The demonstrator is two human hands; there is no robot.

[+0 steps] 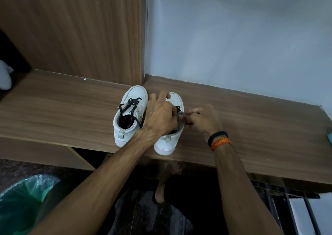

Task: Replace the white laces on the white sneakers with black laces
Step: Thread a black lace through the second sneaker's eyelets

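Looking down through the head camera, I have both sneakers standing side by side on the wooden shelf (251, 112), heels toward me and toes pointing away toward the wall. So each shoe's long axis runs straight out from my body, and the eyelet rows run along that same line.

The left sneaker (130, 116) already carries a black lace (133, 107), crossed over the front eyelets with loose ends trailing back toward the collar. Neither hand touches it.

The right sneaker (170, 137) is the one I am working on, and it sits directly between my hands. My left hand (161, 116) comes across over its tongue area, fingers curled down onto the upper (the forefinger stretches toward the toe cap), and it seems to be pinching lace there, though my knuckles hide the contact. My right hand (203, 119) sits just beside the shoe's outer flank, thumb and fingers closed in a pinch on the end of the second black lace (179, 111), right at the eyelet edge.

I judge the coming move to be a feed across the shoe, at right angles to its long axis. The right hand is nearer the outer eyelets and should push the tip in, while the left hand steadies the upper and takes up the lace.

I see no white laces anywhere in view.
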